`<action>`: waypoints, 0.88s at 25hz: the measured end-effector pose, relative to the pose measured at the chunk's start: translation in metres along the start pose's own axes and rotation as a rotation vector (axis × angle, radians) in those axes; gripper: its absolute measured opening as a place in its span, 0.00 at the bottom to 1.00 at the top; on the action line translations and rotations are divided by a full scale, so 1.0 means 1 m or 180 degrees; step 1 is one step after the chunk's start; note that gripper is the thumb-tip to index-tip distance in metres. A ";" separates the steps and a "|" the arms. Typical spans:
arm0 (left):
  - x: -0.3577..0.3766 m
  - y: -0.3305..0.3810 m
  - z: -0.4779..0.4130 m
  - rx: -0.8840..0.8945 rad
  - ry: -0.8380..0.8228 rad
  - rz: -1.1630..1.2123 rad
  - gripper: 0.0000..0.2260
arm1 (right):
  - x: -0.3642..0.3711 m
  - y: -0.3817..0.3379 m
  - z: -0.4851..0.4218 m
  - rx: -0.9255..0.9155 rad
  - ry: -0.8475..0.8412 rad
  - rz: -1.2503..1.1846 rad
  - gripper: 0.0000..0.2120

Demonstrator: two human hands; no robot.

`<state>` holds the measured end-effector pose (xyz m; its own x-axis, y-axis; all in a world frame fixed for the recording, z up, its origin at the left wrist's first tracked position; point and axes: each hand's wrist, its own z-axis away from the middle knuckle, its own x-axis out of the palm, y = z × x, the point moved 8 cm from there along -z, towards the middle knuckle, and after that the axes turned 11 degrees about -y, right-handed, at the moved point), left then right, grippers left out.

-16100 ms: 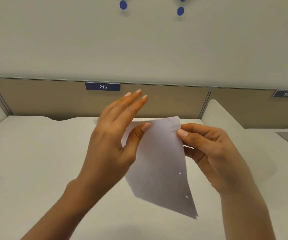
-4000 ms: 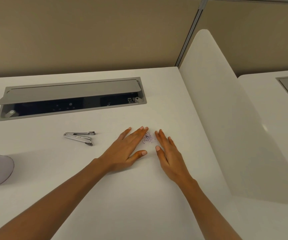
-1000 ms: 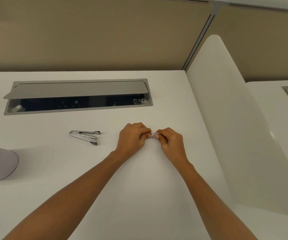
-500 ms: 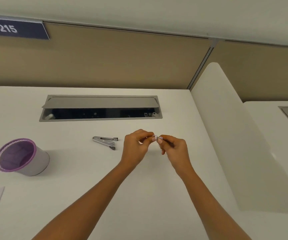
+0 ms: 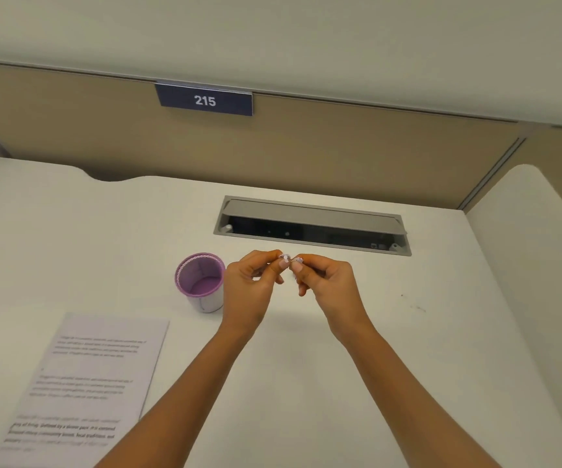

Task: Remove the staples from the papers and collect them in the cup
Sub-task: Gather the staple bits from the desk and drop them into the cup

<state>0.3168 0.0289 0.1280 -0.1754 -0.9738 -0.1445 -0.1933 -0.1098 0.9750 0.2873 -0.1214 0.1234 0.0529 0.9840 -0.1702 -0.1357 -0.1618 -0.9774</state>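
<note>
My left hand (image 5: 251,285) and my right hand (image 5: 328,282) are raised above the white desk (image 5: 340,366), fingertips meeting. Between them they pinch a small clump of staples (image 5: 289,258). A purple-rimmed cup (image 5: 200,282) stands upright on the desk just left of my left hand, its mouth open and nothing visible inside. A printed sheet of paper (image 5: 84,386) lies flat at the lower left. The staple remover is out of sight.
A grey cable hatch (image 5: 311,224) with its lid propped up is set into the desk behind my hands. A beige partition carries a blue sign reading 215 (image 5: 204,100). A white side divider (image 5: 539,265) bounds the desk on the right.
Both hands gathered the staples, lifted them off the desk and carried them left. They now hover beside the cup. The view swung left, bringing the paper in and losing the staple remover.
</note>
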 end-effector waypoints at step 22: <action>-0.131 -0.068 -0.021 -0.0127 -0.0498 -0.3201 0.08 | 0.179 0.002 -0.083 0.0313 -0.1242 0.3232 0.17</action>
<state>0.3734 0.1597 0.0842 -0.0742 -0.3898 -0.9179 -0.2889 -0.8726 0.3939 0.3782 0.0480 0.0809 -0.4434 0.3540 -0.8235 -0.0182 -0.9221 -0.3866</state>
